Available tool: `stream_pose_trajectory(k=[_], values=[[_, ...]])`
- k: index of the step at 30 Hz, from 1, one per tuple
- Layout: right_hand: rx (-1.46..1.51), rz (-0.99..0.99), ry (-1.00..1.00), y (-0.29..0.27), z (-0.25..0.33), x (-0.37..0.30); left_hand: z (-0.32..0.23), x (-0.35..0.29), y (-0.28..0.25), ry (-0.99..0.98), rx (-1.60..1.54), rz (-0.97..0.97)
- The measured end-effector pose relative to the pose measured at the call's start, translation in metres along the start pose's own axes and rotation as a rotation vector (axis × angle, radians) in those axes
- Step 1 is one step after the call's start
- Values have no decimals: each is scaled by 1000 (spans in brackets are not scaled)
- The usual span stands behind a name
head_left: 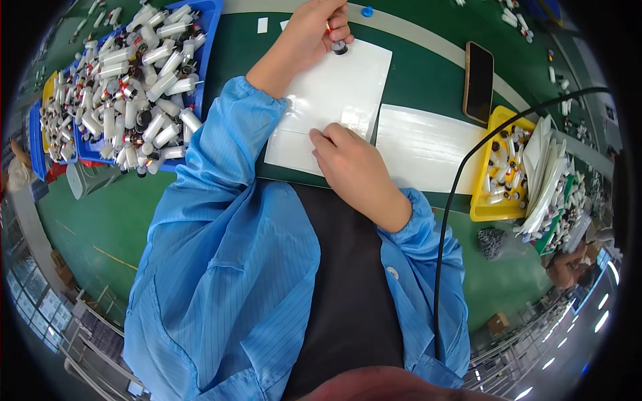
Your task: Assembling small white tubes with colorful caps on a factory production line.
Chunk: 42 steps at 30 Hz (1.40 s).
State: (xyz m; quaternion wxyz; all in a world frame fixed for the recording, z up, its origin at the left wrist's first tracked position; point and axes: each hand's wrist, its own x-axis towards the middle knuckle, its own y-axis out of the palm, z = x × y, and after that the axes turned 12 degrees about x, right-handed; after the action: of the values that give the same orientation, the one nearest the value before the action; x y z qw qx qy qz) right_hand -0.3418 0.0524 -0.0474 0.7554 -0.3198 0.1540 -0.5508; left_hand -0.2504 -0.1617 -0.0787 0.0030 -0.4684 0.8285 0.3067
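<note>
My left hand (314, 33) is closed around a small part with a dark round end (340, 47). A bit of red shows between its fingers, and the rest of the part is covered. That hand is over the far end of a glossy white sheet (328, 93) lying on the green table. Over the near edge of the same sheet is my right hand (354, 167), its fingers curled and thumb close to the forefinger. What it holds, if anything, is hidden. A second white sheet (428, 147) lies to the right, partly behind a cable.
Heaped with white cylinders, a blue bin (212, 40) stands at left. A yellow bin (483, 200) of small parts is at right, beside stacked white sheets (540, 174). A phone (478, 83) lies farther back. A black cable (461, 167) arcs across the right. A blue cap (367, 11) sits far off.
</note>
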Motion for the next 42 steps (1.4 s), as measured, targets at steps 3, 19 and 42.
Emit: stream_pose_trajectory(k=[3,19,42], values=[[-5,22,2,3,-3,-1,0,2,-3,8,59,-29],[992,518,-47,-71,-44,12,8,7,-20,28,-8,45],[1234,-720,171,-61,-94,75,2,-13,19,302,425,238]])
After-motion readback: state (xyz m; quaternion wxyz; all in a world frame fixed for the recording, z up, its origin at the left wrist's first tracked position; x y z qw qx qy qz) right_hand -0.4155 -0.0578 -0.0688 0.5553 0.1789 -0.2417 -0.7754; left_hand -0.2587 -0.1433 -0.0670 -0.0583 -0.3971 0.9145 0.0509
